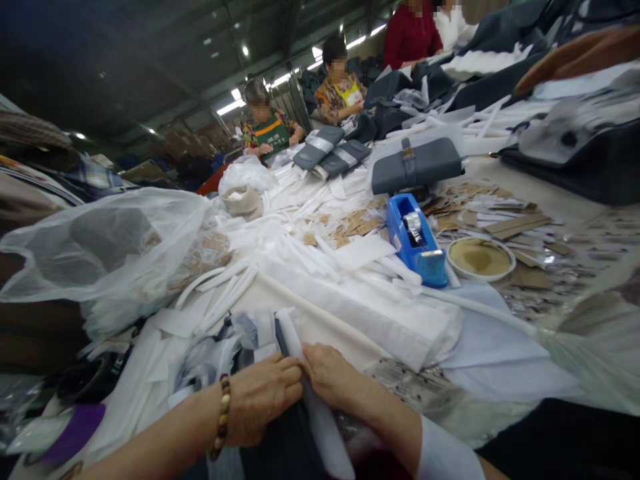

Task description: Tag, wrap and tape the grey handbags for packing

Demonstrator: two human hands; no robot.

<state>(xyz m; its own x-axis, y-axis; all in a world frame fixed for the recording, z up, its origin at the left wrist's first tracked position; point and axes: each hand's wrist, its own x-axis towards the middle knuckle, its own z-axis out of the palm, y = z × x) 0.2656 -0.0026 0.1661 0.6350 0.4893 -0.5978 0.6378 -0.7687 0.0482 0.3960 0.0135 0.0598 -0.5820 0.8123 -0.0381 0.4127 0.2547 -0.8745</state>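
My left hand [265,397], with a beaded bracelet [223,415] on its wrist, is closed at the upper edge of a dark blue-grey bag [283,443]. Beside it my right hand [333,375] pinches a white wrapping strip [320,423] that runs down along the bag's side. The fingertips of both hands meet at the strip. Clear plastic and white wrap [215,357] cover the bag's parts to the left. Much of the bag is hidden by my hands and the lower edge of the view.
A blue tape dispenser [417,243] stands by a round tin [481,259] and scattered brown cards [357,225]. A clear plastic bag [115,240] lies left. White foam strips, paper and dark wallet-like bags [417,165] cover the table. Several people work along the far side.
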